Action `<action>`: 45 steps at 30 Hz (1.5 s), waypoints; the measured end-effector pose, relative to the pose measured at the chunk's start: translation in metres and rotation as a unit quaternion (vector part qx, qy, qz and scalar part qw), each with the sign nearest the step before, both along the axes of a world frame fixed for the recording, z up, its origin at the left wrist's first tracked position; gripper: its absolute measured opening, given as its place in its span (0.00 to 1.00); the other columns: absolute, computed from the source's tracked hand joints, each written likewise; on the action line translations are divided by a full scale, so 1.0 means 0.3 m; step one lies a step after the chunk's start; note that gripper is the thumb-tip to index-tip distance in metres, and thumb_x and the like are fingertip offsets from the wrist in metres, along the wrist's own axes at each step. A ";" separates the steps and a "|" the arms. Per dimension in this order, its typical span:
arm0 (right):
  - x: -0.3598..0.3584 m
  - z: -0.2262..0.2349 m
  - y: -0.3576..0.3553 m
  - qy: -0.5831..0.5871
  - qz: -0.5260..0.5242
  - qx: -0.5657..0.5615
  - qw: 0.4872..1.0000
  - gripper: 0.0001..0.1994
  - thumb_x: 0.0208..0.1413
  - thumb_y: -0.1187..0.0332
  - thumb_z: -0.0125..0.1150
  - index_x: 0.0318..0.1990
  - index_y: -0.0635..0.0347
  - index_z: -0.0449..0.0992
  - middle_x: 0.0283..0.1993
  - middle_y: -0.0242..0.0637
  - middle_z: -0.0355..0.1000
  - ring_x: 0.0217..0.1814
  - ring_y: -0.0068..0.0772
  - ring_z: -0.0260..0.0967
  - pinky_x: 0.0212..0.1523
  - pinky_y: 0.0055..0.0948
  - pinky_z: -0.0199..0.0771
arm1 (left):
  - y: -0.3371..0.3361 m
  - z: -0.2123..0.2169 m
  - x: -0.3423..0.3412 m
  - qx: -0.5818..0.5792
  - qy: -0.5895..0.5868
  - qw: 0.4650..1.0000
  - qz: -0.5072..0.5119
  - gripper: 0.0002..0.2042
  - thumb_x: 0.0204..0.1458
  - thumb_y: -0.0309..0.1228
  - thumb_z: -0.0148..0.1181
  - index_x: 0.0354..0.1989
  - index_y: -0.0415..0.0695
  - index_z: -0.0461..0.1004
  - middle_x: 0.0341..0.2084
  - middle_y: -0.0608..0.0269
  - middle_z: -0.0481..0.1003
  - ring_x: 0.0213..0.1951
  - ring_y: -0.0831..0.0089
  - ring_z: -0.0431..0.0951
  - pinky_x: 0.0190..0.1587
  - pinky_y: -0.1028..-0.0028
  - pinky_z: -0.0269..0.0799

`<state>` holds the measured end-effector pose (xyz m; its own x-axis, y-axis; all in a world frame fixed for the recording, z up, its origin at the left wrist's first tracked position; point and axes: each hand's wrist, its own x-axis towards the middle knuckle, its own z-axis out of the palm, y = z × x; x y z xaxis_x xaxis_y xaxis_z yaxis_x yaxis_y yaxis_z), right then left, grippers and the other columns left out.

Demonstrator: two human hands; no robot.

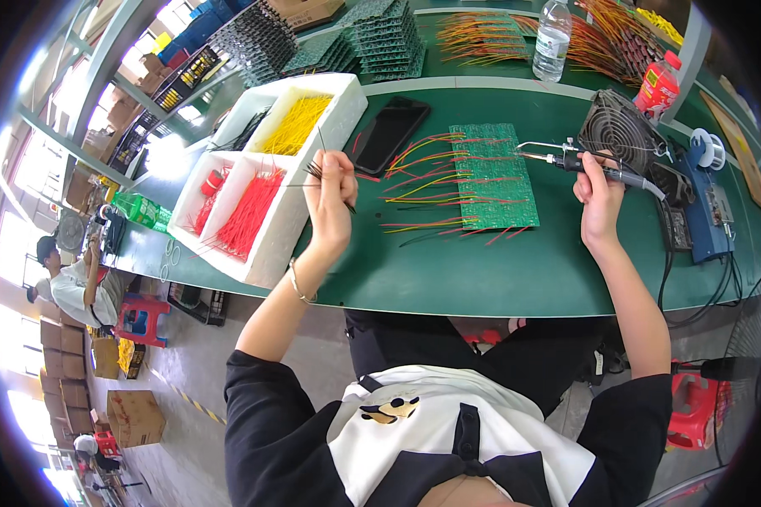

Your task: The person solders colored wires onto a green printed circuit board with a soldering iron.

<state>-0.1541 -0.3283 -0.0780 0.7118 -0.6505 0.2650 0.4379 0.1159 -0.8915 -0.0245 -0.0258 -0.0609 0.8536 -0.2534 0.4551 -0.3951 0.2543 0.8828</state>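
Circuit-board panel — coloured wires fanning off its left side — lies on the green tabletop; left hand curled tight around black wires, right hand gripping a soldering iron (tip by the panel's right edge).

The tabletop is free before the circuit board; wires obstruct its left, height unclear.

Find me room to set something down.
On the green table: the near strip between circuit board and front edge, and the patch between board and right hand, below the soldering iron. Crowded: left of the board, where wires trail, and the right end, with fan and blue box.
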 end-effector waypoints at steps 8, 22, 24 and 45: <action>0.012 0.006 0.002 -0.011 0.008 0.013 1.000 0.05 0.51 0.71 0.56 0.29 0.59 0.66 0.21 0.25 0.59 0.16 0.11 0.51 0.14 0.14 0.46 | -0.022 -0.096 0.027 0.064 0.075 0.992 -0.073 0.12 0.58 0.35 0.42 0.31 0.41 0.67 0.12 0.75 0.52 0.19 0.85 0.56 0.24 0.82 0.58; 0.033 -0.039 0.022 -0.044 -0.065 -0.166 0.983 0.12 0.51 0.74 0.56 0.43 0.65 0.67 0.31 0.29 0.66 0.30 0.14 0.60 0.30 0.12 0.61 | -0.151 0.033 0.122 0.276 -0.133 0.952 0.004 0.07 0.54 0.30 0.47 0.30 0.38 0.62 0.16 0.60 0.64 0.19 0.73 0.64 0.25 0.75 0.61; 0.043 -0.026 0.047 -0.044 -0.034 -0.225 0.973 0.11 0.53 0.76 0.53 0.44 0.65 0.66 0.37 0.31 0.65 0.37 0.14 0.61 0.39 0.13 0.62 | -0.186 0.065 0.145 0.346 -0.171 0.922 0.016 0.07 0.52 0.30 0.48 0.31 0.37 0.64 0.17 0.51 0.68 0.21 0.59 0.69 0.26 0.70 0.63; 0.098 -0.032 -0.046 -0.045 -0.068 0.010 0.997 0.10 0.54 0.63 0.54 0.32 0.62 0.68 0.19 0.27 0.58 0.19 0.14 0.52 0.18 0.17 0.52 | -0.371 -0.019 0.191 0.410 -0.177 0.893 -0.063 0.07 0.51 0.31 0.47 0.31 0.40 0.65 0.24 0.57 0.76 0.31 0.55 0.74 0.32 0.64 0.68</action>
